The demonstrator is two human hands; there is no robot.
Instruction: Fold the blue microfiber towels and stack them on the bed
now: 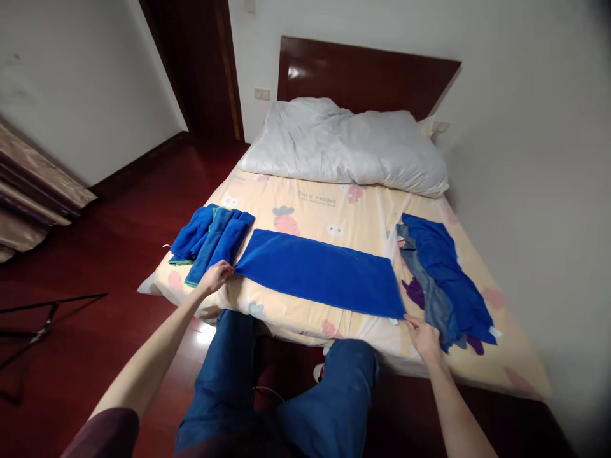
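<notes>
A long blue towel (319, 272) lies spread flat across the near part of the bed, a small white tag at its near right corner. My left hand (217, 277) pinches its near left corner, which is drawn to a point. The near right corner is gripped between the fingers of my right hand (423, 336). Just left of the towel are folded blue towels (217, 238) with green edging. To the right lies a loose pile of blue cloth (446, 270), with grey-blue cloth (436, 299) and purple cloth (414, 292) beside and under it.
The bed (310, 210) has a patterned yellow sheet. A bunched white quilt (344, 143) lies by the dark wooden headboard (363, 75). A black metal frame (48, 318) stands on the red floor at the left, below a curtain (35, 184). My knees are at the bed's near edge.
</notes>
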